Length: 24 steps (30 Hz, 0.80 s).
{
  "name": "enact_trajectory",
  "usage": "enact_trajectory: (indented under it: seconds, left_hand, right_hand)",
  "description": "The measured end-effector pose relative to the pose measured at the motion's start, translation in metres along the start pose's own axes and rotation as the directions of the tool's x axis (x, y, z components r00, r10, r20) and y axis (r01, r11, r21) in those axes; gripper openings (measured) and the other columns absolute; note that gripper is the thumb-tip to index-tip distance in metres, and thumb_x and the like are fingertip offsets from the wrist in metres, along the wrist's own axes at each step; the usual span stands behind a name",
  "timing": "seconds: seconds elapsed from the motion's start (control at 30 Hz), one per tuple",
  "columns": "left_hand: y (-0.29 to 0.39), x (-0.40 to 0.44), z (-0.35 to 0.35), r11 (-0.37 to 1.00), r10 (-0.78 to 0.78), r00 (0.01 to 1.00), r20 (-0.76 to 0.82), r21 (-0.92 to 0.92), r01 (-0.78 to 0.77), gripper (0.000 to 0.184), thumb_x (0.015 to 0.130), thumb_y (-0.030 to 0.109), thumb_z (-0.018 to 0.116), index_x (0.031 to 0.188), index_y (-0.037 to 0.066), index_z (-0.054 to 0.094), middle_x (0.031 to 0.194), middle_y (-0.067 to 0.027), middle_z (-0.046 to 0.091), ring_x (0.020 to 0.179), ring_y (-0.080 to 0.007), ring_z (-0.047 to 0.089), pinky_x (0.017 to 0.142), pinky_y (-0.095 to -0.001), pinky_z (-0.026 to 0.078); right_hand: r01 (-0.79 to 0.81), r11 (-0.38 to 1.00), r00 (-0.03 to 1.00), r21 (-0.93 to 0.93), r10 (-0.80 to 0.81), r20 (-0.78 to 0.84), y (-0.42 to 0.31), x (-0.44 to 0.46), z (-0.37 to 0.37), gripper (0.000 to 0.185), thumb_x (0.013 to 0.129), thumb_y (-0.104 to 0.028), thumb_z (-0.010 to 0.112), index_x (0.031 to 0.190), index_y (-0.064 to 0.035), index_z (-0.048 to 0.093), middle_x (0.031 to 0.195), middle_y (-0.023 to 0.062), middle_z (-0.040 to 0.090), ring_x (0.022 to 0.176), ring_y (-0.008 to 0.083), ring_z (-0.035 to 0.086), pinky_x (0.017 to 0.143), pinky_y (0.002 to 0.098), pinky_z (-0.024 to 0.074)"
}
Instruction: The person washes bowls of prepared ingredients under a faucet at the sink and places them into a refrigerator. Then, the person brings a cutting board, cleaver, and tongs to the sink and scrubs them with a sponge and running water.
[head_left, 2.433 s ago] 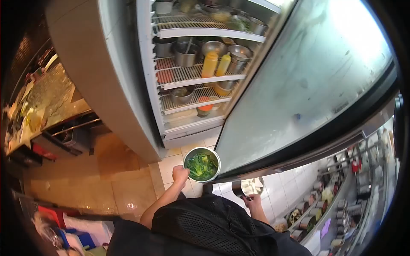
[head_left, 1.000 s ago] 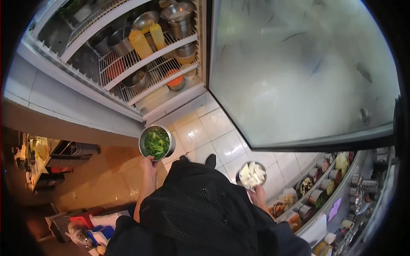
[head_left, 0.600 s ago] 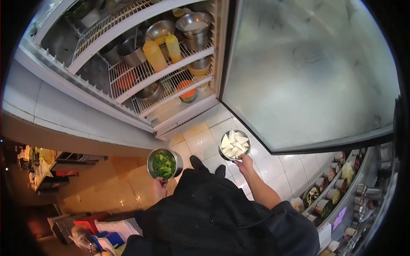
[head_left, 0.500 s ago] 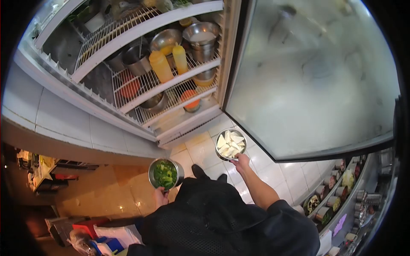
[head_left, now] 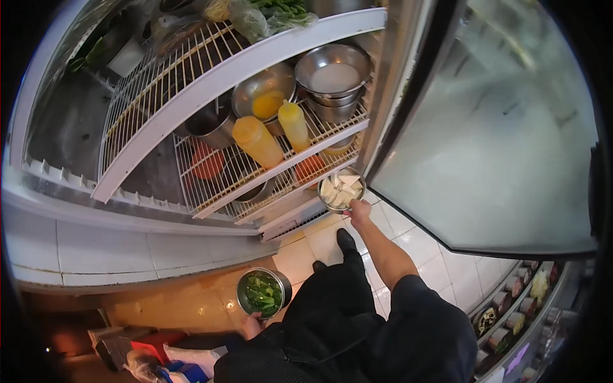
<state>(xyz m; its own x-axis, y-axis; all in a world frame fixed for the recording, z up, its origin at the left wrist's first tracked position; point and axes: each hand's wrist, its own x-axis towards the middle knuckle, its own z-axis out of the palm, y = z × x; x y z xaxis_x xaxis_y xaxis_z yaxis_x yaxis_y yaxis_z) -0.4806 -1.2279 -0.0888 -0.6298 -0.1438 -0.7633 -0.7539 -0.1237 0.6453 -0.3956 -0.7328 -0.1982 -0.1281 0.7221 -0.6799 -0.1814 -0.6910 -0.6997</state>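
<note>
My left hand (head_left: 252,325) is closed on the edge of a metal pot (head_left: 285,292) full of cut green vegetables (head_left: 262,293), low beside my body. My right hand (head_left: 359,212) grips the near side of a smaller metal bowl (head_left: 323,201) holding white wedge-shaped pieces (head_left: 343,187); I cannot tell what food they are. The bowl is held out in front of the lower shelves of an open refrigerator (head_left: 255,59). Most of each hand's fingers are hidden by the vessels.
Two yellow squeeze bottles (head_left: 257,142) and several metal bowls (head_left: 333,69) stand on the middle shelf. The glass door (head_left: 491,159) hangs open at the right. A counter with rows of food containers (head_left: 514,300) lies at lower right. Tiled floor (head_left: 421,271) is underfoot.
I have stepped closer to the refrigerator, and its shelves look larger. The bowl in my right hand has come nearer the lower shelves. Both hands keep their holds.
</note>
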Motion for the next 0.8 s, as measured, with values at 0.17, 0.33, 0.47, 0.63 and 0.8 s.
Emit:
enact_trajectory:
  seconds: [0.17,0.33,0.47,0.63,0.8]
  left_hand:
    - [-0.065,0.108,-0.088,0.884,0.056,0.993,-0.103,0.468,-0.001,0.009,0.069,-0.004,0.066,0.068,-0.001,0.058,0.064,-0.0087,0.060,0.054,-0.0214,0.058,0.053,-0.0342,0.051]
    - [-0.062,0.055,-0.046,0.912,0.123,0.983,-0.134,0.407,-0.059,0.010,0.069,-0.004,0.067,0.067,-0.001,0.058,0.063,-0.0084,0.059,0.053,-0.0211,0.057,0.053,-0.0342,0.050]
    - [-0.065,0.046,-0.034,0.914,0.122,0.984,-0.131,0.401,-0.059,0.011,0.068,-0.004,0.067,0.066,0.000,0.057,0.062,-0.0082,0.059,0.052,-0.0209,0.056,0.053,-0.0342,0.050]
    - [-0.064,0.039,-0.024,0.904,0.147,0.981,-0.123,0.419,-0.083,0.012,0.068,-0.003,0.068,0.064,0.000,0.057,0.061,-0.0079,0.058,0.052,-0.0206,0.055,0.053,-0.0343,0.049]
    - [-0.062,0.036,-0.026,0.893,0.175,0.978,-0.115,0.437,-0.109,0.013,0.068,-0.003,0.068,0.062,0.000,0.057,0.059,-0.0077,0.057,0.051,-0.0203,0.054,0.053,-0.0343,0.049]
  right_hand:
    - [0.046,0.999,0.997,-0.018,-0.045,0.056,-0.017,0.026,0.013,0.019,0.077,0.001,0.057,0.095,0.0043,0.057,0.090,0.0144,0.064,0.068,0.0230,0.066,0.048,0.0325,0.0579]
    - [0.053,0.998,0.993,-0.028,-0.050,0.110,-0.038,0.042,0.006,0.020,0.077,0.001,0.058,0.097,0.0017,0.060,0.090,0.0128,0.067,0.065,0.0218,0.067,0.048,0.0304,0.0572]
    - [0.013,0.996,0.991,-0.093,0.000,0.134,-0.050,0.048,0.001,0.025,0.076,0.003,0.056,0.100,0.0055,0.059,0.091,0.0143,0.067,0.064,0.0246,0.067,0.047,0.0314,0.0598]
    - [0.034,0.999,0.985,-0.016,-0.031,0.168,-0.052,0.043,0.010,0.022,0.079,0.001,0.058,0.100,0.0070,0.059,0.090,0.0141,0.065,0.064,0.0228,0.066,0.044,0.0295,0.0575]
    - [0.012,1.000,0.993,0.027,-0.015,0.116,-0.052,0.056,0.017,0.022,0.078,0.003,0.058,0.099,0.0075,0.058,0.091,0.0155,0.064,0.067,0.0252,0.066,0.044,0.0311,0.0580]
